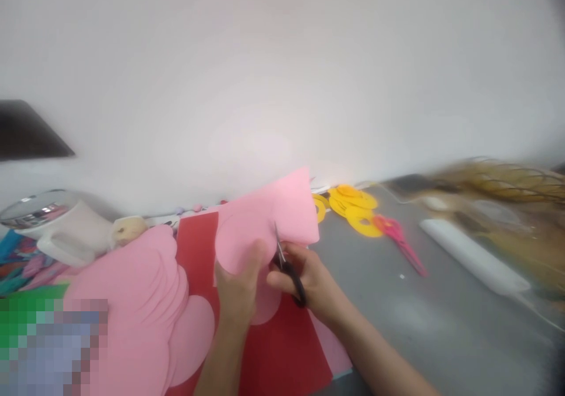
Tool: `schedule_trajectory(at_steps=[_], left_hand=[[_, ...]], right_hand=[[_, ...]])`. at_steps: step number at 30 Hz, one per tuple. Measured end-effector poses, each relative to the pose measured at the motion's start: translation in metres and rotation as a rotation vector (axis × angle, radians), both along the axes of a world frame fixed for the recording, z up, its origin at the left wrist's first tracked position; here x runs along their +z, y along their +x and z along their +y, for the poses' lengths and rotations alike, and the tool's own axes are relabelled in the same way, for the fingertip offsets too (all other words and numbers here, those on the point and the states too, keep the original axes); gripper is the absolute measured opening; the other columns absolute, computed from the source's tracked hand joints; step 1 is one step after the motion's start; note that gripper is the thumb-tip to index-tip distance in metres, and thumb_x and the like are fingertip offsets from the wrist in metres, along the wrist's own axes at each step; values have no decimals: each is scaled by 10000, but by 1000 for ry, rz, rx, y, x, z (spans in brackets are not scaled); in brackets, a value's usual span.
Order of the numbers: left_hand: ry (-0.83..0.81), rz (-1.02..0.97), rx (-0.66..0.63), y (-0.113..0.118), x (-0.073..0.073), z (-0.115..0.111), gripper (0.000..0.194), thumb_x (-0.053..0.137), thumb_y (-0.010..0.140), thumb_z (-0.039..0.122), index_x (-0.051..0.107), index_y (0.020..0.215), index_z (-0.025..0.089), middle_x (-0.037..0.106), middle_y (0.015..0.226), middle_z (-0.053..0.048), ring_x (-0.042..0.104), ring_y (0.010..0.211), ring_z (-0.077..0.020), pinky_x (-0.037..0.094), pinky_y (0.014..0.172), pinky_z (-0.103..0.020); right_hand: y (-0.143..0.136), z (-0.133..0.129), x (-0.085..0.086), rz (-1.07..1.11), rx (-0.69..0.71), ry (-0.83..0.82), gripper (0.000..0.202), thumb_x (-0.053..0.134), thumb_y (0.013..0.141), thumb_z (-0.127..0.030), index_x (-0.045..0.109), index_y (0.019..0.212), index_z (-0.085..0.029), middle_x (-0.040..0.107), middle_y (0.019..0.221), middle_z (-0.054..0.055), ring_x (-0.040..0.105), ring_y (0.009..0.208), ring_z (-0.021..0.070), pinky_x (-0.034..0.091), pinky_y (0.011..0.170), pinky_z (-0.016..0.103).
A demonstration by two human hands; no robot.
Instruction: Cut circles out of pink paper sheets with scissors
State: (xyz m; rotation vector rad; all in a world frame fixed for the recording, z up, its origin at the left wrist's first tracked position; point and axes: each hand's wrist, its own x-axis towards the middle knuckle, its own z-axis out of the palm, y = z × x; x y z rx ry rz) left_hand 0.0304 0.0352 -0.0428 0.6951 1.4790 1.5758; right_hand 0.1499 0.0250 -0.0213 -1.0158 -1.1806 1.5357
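My left hand grips a sheet of pink paper, its thumb pressed on a rounded, partly cut part of the sheet. In my right hand is a pair of scissors with black handles. Their thin metal blades reach up into the paper, along the right side of the round shape. Under both hands lies a red sheet. To the left, many overlapping pink paper circles are piled up.
Yellow paper rings and pink scissors lie right of my hands on the grey table. Further right is a white power strip. A white mug stands at the left, near the wall.
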Motion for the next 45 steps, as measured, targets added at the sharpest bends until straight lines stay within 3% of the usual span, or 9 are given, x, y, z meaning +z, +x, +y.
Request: schedule_trajectory(at_steps=[10,18,26,34,40,45], left_hand=[[64,-20,-46,-1,5,0,494,832,570,398,679,965,143,703,951,-117,677,904,-295,562,805,-454],[46,-35,-36,-1,1,-1,481,838,586,418,688,964,161,700,995,-115,670,964,-296,539,886,-456],[86,-65,-4,-1,2,1,485,852,557,379,671,938,139,718,939,-118,685,875,-277,563,768,-416],[61,19,-3,0,6,-2,444,834,577,396,666,889,128,713,996,-132,673,954,-295,541,865,-460],[47,-29,21,1,5,-1,483,839,579,390,669,954,137,713,1009,-125,675,930,-276,556,835,-436],[96,21,-2,0,8,-2,389,820,582,386,696,863,148,726,865,-99,686,876,-270,562,789,-399]], right_hand=[[0,1,-6,-40,24,66,396,845,595,-418,548,673,-166,407,536,-81,339,513,74,301,490,216],[0,0,-4,-76,20,62,415,820,605,-481,547,675,-177,436,536,-72,364,512,83,319,487,226],[-1,-1,-4,-57,25,34,422,848,582,-454,533,666,-186,451,526,-71,397,497,89,346,487,235],[-1,0,-6,-96,34,71,476,766,636,-599,558,705,-176,457,546,-57,411,498,91,333,478,236],[-2,-1,-10,-77,32,17,474,805,601,-561,542,709,-182,451,529,-68,399,481,85,329,489,237],[-2,-1,-6,-42,45,38,453,863,561,-475,536,684,-186,434,543,-73,371,512,87,326,500,231]])
